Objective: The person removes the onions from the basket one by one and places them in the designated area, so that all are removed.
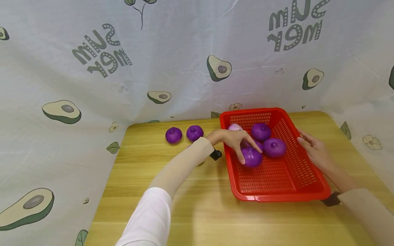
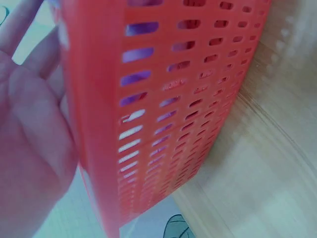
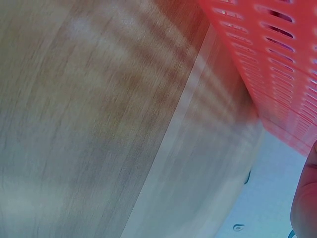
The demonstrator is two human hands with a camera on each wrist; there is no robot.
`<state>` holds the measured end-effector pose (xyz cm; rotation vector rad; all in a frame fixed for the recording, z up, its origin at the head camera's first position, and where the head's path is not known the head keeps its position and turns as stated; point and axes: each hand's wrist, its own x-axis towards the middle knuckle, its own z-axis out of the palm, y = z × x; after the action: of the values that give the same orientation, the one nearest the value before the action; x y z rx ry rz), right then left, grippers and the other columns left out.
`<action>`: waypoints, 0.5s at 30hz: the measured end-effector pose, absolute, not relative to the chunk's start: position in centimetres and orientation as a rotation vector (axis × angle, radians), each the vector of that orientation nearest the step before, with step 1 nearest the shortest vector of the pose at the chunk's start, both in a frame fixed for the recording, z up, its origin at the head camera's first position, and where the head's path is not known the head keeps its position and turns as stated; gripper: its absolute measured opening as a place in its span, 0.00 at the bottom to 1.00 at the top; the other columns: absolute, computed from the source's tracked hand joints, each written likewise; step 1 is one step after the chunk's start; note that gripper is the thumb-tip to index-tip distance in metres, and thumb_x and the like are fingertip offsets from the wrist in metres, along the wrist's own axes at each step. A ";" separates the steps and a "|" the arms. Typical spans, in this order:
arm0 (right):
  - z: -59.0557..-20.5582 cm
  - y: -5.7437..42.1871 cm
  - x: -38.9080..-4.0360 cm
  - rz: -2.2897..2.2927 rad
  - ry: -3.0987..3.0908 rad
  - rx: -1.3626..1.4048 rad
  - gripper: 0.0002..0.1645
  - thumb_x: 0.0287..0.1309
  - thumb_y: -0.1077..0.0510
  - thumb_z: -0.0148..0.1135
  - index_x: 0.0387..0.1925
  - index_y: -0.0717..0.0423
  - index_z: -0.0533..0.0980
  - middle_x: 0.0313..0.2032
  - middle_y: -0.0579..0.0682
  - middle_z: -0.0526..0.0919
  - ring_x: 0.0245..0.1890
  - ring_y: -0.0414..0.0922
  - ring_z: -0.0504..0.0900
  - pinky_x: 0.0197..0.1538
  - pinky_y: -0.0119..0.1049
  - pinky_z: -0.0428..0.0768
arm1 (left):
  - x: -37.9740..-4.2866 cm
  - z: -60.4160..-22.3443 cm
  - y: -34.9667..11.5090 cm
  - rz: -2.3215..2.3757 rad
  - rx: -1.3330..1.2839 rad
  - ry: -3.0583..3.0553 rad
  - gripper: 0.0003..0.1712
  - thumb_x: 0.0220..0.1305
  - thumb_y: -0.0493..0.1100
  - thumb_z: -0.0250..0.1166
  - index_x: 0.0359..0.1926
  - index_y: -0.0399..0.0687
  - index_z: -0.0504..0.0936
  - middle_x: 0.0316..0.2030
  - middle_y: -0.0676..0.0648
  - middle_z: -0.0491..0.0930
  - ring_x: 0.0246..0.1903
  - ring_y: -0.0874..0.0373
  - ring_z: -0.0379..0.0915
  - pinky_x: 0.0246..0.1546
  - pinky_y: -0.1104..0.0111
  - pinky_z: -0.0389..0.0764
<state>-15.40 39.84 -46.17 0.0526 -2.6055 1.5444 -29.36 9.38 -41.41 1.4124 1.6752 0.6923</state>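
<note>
In the head view my left hand point(image 1: 234, 138) reaches over the left rim of a red plastic basket point(image 1: 277, 197). Its thumb and fingers grip a shiny purple onion point(image 1: 253, 158) inside. Around that onion lie more purple onions, one behind point(image 1: 261, 132) and one to the right point(image 1: 274, 147); another is partly covered by the fingers. A pale pink round item point(image 1: 235, 127) sits at the basket's back left, partly hidden by the hand. My right hand point(image 1: 317, 153) holds the basket's right rim. The left wrist view shows the left palm point(image 2: 34, 124) beside the basket's slotted wall point(image 2: 163, 109).
Two purple onions, one left point(image 1: 173, 135) and one right point(image 1: 195, 133), lie on the wooden table point(image 1: 138, 171) left of the basket. Something else there is mostly hidden behind my left forearm. A printed avocado cloth point(image 1: 184, 61) hangs behind the table.
</note>
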 end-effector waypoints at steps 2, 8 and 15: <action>-46.1 39.8 -15.4 1.540 -2.604 0.052 0.33 0.77 0.54 0.47 0.75 0.64 0.54 0.39 0.29 0.76 0.28 0.31 0.82 0.26 0.29 0.82 | -29.3 -41.3 9.0 0.754 1.400 1.672 0.38 0.50 0.40 0.80 0.64 0.44 0.78 0.63 0.51 0.76 0.59 0.71 0.68 0.61 0.78 0.67; -46.0 39.6 -15.2 1.528 -2.606 0.068 0.33 0.77 0.54 0.47 0.75 0.64 0.55 0.39 0.27 0.76 0.27 0.32 0.81 0.24 0.29 0.80 | -29.2 -40.8 7.6 0.913 1.378 1.720 0.39 0.50 0.40 0.80 0.65 0.46 0.78 0.63 0.55 0.75 0.57 0.68 0.70 0.56 0.75 0.74; -46.1 39.7 -15.3 1.495 -2.607 0.085 0.32 0.78 0.55 0.47 0.75 0.64 0.55 0.40 0.26 0.75 0.25 0.31 0.79 0.23 0.28 0.77 | -28.9 -39.7 5.2 1.114 1.325 1.726 0.39 0.50 0.37 0.80 0.65 0.43 0.77 0.63 0.53 0.76 0.56 0.63 0.75 0.57 0.68 0.76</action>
<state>-15.26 39.67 -46.11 0.0853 -2.6068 1.4952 -28.90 5.23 -39.74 1.3245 1.7263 1.1139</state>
